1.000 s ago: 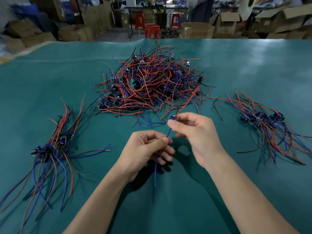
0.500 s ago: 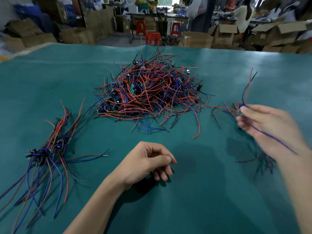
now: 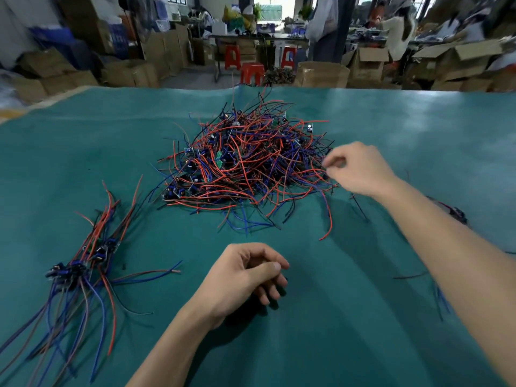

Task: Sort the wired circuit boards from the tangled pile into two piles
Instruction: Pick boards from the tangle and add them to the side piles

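Two hands apart: right hand (image 3: 360, 170) reaching the tangled pile (image 3: 245, 163), fingers curled near wires, grasp unclear; left hand (image 3: 245, 275) idle near counter (image 3: 363, 317) front edge, loosely curled, empty.

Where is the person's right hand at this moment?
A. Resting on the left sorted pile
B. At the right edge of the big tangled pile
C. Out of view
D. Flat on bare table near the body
B: the right hand reaches to the right edge of the tangled pile, fingers curled at its wires.
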The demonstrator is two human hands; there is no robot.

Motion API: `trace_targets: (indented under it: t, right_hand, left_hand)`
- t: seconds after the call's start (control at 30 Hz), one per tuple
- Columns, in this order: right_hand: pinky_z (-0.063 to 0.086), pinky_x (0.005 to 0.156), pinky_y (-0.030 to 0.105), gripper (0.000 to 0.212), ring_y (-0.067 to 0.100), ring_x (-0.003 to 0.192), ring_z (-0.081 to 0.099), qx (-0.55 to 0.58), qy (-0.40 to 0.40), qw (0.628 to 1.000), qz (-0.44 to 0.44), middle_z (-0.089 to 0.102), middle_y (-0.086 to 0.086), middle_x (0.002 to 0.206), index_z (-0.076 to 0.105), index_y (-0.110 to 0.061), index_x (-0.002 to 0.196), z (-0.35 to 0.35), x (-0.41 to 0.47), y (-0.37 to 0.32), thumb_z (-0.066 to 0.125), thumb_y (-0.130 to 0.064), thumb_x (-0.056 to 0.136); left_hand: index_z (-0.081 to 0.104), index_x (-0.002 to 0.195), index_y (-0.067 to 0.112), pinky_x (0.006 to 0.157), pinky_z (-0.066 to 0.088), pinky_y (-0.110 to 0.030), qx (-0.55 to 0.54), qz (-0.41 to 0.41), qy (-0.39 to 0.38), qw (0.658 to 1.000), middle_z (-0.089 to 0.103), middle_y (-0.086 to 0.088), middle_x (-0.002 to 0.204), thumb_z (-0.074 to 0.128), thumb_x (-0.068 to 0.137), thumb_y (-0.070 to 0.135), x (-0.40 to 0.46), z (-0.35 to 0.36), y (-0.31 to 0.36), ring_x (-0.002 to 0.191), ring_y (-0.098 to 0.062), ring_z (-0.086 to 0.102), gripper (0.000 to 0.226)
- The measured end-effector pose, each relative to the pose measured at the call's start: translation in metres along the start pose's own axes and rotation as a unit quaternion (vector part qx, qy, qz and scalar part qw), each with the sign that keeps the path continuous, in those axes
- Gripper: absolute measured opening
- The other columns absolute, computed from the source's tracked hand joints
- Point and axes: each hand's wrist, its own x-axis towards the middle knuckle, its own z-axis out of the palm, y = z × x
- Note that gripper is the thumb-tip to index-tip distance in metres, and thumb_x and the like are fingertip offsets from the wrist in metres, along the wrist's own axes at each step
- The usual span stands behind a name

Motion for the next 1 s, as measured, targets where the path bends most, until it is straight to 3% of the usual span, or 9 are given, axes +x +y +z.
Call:
trace_targets:
  t: [0.1, 0.17, 0.4, 0.5, 0.67, 0.8, 0.9, 1.0]
  right_hand:
    - [0.050, 0.102, 0.037, 0.039, 0.029, 0.115, 0.064, 0.018, 0.010, 0.999, -0.043, 0.072, 0.007, 0.121, 0.070, -0.022, 0.123, 0.015, 0.040, -0.028, 0.055, -0.004, 0.092]
    - [0.048, 0.104, 0.040, 0.050, 0.032, 0.125, 0.058, -0.007, -0.025, 0.998, -0.050, 0.061, 0.009, 0.140, 0.061, -0.027, 0.136, 0.019, 0.059, -0.039, 0.052, -0.002, 0.093]
    - [0.048, 0.106, 0.035, 0.053, 0.034, 0.130, 0.054, -0.032, -0.075, 0.997, 0.007, 0.058, 0.014, 0.143, 0.067, -0.024, 0.131, 0.035, 0.074, -0.043, 0.047, 0.002, 0.089]
    - [0.048, 0.103, 0.032, 0.050, 0.030, 0.126, 0.058, 0.017, -0.036, 0.999, 0.026, 0.064, 0.010, 0.137, 0.072, -0.024, 0.124, 0.033, 0.071, -0.040, 0.050, 0.002, 0.088]
    - [0.050, 0.102, 0.034, 0.032, 0.027, 0.116, 0.065, 0.076, 0.124, 0.989, 0.015, 0.076, 0.002, 0.116, 0.080, -0.022, 0.107, 0.024, 0.057, -0.028, 0.056, -0.010, 0.089]
    - [0.056, 0.087, 0.035, 0.016, 0.023, 0.092, 0.072, 0.128, 0.240, 0.962, 0.010, 0.079, 0.002, 0.092, 0.082, -0.021, 0.092, 0.007, 0.037, -0.023, 0.068, -0.019, 0.085]
    - [0.059, 0.082, 0.037, 0.003, 0.019, 0.077, 0.073, 0.258, 0.250, 0.933, 0.028, 0.077, 0.001, 0.079, 0.079, -0.022, 0.080, -0.008, 0.020, -0.025, 0.078, -0.020, 0.079]
    - [0.060, 0.065, 0.031, 0.018, 0.017, 0.062, 0.069, 0.464, 0.178, 0.866, 0.050, 0.074, 0.002, 0.069, 0.072, -0.016, 0.074, -0.015, -0.015, -0.033, 0.079, 0.000, 0.078]
  left_hand:
    - [0.069, 0.093, -0.001, 0.047, 0.047, -0.022, 0.000, -0.001, 0.001, 1.000, 0.071, -0.015, 0.076, 0.057, 0.095, -0.003, 0.000, -0.001, 0.000, 0.054, -0.019, 0.062, 0.012]
    - [0.068, 0.093, -0.002, 0.048, 0.047, -0.022, 0.000, -0.003, 0.000, 1.000, 0.071, -0.014, 0.076, 0.056, 0.095, -0.004, 0.001, -0.001, -0.001, 0.055, -0.019, 0.062, 0.013]
    - [0.068, 0.092, 0.001, 0.048, 0.048, -0.023, -0.004, -0.004, -0.004, 1.000, 0.072, -0.015, 0.077, 0.055, 0.096, -0.003, 0.002, -0.001, -0.003, 0.056, -0.020, 0.062, 0.015]
    - [0.068, 0.092, 0.001, 0.048, 0.048, -0.022, -0.004, -0.003, 0.000, 1.000, 0.072, -0.014, 0.077, 0.054, 0.096, -0.003, 0.002, -0.001, -0.004, 0.056, -0.020, 0.062, 0.015]
    - [0.068, 0.091, 0.000, 0.046, 0.047, -0.022, -0.008, 0.003, 0.008, 1.000, 0.072, -0.014, 0.076, 0.054, 0.095, -0.004, 0.004, -0.001, -0.005, 0.054, -0.019, 0.062, 0.015]
    - [0.068, 0.091, 0.000, 0.047, 0.048, -0.022, -0.019, 0.006, 0.018, 1.000, 0.071, -0.016, 0.076, 0.053, 0.096, -0.005, 0.004, -0.001, -0.006, 0.055, -0.020, 0.062, 0.016]
    - [0.068, 0.092, -0.001, 0.047, 0.048, -0.022, -0.027, 0.006, 0.026, 0.999, 0.071, -0.016, 0.076, 0.053, 0.096, -0.005, 0.004, 0.000, -0.006, 0.056, -0.019, 0.062, 0.016]
    - [0.067, 0.098, -0.002, 0.048, 0.049, -0.023, -0.061, 0.010, 0.052, 0.997, 0.070, -0.018, 0.078, 0.053, 0.096, -0.006, 0.004, 0.000, -0.006, 0.057, -0.019, 0.062, 0.015]
